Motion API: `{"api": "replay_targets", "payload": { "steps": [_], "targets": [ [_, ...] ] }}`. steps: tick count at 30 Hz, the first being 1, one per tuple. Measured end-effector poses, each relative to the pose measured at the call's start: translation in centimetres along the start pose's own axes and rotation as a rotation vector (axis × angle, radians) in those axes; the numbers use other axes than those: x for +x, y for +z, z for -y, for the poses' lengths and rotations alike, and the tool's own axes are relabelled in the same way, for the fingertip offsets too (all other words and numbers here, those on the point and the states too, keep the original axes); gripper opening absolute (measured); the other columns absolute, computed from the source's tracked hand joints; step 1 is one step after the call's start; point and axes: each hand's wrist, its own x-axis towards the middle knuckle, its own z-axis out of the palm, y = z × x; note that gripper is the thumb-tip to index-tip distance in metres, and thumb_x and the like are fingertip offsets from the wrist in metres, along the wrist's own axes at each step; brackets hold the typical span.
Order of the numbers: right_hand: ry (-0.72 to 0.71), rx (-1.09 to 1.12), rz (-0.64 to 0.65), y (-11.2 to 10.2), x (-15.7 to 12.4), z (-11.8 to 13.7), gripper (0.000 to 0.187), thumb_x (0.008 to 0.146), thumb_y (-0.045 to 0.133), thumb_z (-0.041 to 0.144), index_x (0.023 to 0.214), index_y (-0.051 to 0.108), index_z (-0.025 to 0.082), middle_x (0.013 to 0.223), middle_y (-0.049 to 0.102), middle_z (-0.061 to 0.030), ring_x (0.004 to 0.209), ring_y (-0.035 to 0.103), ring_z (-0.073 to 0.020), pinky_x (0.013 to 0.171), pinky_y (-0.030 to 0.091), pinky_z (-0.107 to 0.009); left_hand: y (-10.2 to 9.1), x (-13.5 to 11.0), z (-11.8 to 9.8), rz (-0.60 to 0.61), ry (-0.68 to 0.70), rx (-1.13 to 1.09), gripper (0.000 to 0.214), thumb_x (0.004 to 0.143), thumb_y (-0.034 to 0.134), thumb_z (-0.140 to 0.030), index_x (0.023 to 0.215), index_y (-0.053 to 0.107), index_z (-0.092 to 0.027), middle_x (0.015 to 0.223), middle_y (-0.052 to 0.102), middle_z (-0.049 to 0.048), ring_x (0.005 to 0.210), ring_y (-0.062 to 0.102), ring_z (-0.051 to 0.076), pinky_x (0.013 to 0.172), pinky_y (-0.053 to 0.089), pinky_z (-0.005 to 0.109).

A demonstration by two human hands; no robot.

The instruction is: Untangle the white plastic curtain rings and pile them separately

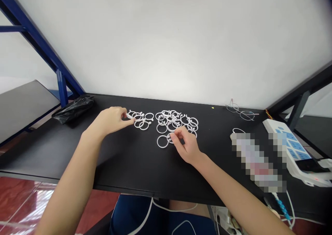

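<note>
White plastic rings with small tabs, like curtain rings, lie in two groups on the black table. My left hand (112,121) is over the smaller group of rings (145,125), its thumb and fingers apart and touching the nearest rings. To the right is a larger, overlapping heap of rings (173,120). My right hand (187,146) is at the front of that heap, thumb and forefinger pinched on a white ring (169,138) that my fingers partly cover. Beside it a single ring (162,141) lies flat.
A crumpled black plastic bag (74,109) lies at the left. Eyeglasses (240,112) rest near the wall at the back right. A blurred-out phone-like object (256,162) with a cable and a white power strip (298,152) occupy the right side. Blue metal posts (41,45) rise at the left.
</note>
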Motion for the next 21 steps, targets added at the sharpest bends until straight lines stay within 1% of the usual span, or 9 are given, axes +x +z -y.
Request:
{"api": "replay_targets", "payload": {
  "steps": [3,5,7,12,14,16,17,18,21],
  "targets": [
    [0.017,0.001,0.016,0.1,0.0,-0.1,0.018,0.095,0.049,0.027,0.078,0.043,0.023,0.06,0.047,0.0056,0.049,0.043,-0.0084,0.049,0.037,-0.022,0.7,0.3,1.4,0.28,-0.162,-0.038,0.058,0.075,0.045,-0.072,0.068,0.062,-0.018,0.075,0.069,0.0107,0.068,0.064,0.027,0.06,0.04,0.031],
    [0.029,0.008,0.026,0.1,-0.1,-0.2,0.019,0.095,0.049,0.027,0.078,0.042,0.023,0.059,0.046,0.006,0.049,0.043,-0.0085,0.049,0.037,-0.022,1.1,0.5,1.9,0.374,-0.194,-0.027,0.056,0.069,0.05,-0.072,0.067,0.062,-0.018,0.077,0.07,0.0118,0.069,0.065,0.028,0.06,0.04,0.032],
    [0.034,0.022,0.032,0.1,-0.1,-0.3,0.019,0.095,0.048,0.026,0.078,0.041,0.023,0.058,0.043,0.0067,0.048,0.042,-0.0083,0.049,0.036,-0.022,1.3,0.5,2.2,0.382,-0.216,-0.017,0.056,0.066,0.052,-0.073,0.071,0.063,-0.018,0.083,0.071,0.0125,0.073,0.066,0.029,0.061,0.041,0.032],
    [0.02,0.023,0.023,0.1,0.0,-0.3,0.019,0.096,0.048,0.024,0.078,0.041,0.023,0.059,0.044,0.0069,0.048,0.043,-0.008,0.05,0.037,-0.021,0.7,0.1,2.3,0.383,-0.248,-0.012,0.063,0.068,0.049,-0.078,0.081,0.064,-0.018,0.093,0.072,0.0139,0.08,0.067,0.03,0.063,0.044,0.032],
    [0.022,0.02,0.026,0.1,-0.1,-0.3,0.019,0.096,0.048,0.024,0.078,0.041,0.023,0.058,0.044,0.0068,0.048,0.043,-0.0081,0.049,0.037,-0.022,0.2,0.0,1.7,0.372,-0.265,0.013,0.06,0.072,0.05,-0.074,0.087,0.063,-0.017,0.096,0.071,0.0144,0.083,0.067,0.031,0.064,0.045,0.032],
    [0.027,0.021,0.031,0.1,-0.1,-0.3,0.019,0.096,0.048,0.025,0.078,0.042,0.023,0.059,0.044,0.0066,0.048,0.043,-0.0083,0.049,0.037,-0.022,0.0,0.2,0.3,0.286,-0.255,0.063,0.054,0.081,0.047,-0.066,0.095,0.061,-0.016,0.098,0.07,0.0153,0.087,0.067,0.032,0.066,0.045,0.033],
    [0.03,0.021,0.031,0.1,-0.2,-0.3,0.019,0.096,0.048,0.026,0.078,0.042,0.023,0.059,0.044,0.0066,0.048,0.043,-0.0084,0.049,0.037,-0.022,0.0,0.4,-0.7,0.211,-0.212,0.081,0.049,0.086,0.044,-0.061,0.1,0.06,-0.016,0.098,0.07,0.015,0.089,0.066,0.032,0.068,0.045,0.034],
    [0.034,0.019,0.029,0.2,-0.2,-0.3,0.019,0.096,0.048,0.026,0.078,0.043,0.023,0.059,0.044,0.0065,0.048,0.042,-0.0085,0.049,0.037,-0.022,0.1,0.7,-1.9,0.148,-0.119,0.071,0.043,0.09,0.043,-0.053,0.105,0.058,-0.016,0.098,0.07,0.014,0.091,0.066,0.031,0.07,0.046,0.035],
    [0.047,0.006,0.019,0.2,-0.2,-0.2,0.018,0.096,0.047,0.026,0.079,0.044,0.022,0.059,0.045,0.0058,0.049,0.044,-0.009,0.05,0.039,-0.022,1.1,1.8,-6.0,-0.003,0.327,0.067,0.024,0.094,0.044,-0.027,0.11,0.058,-0.015,0.103,0.068,0.0109,0.099,0.063,0.026,0.089,0.043,0.038]
  ]
}}
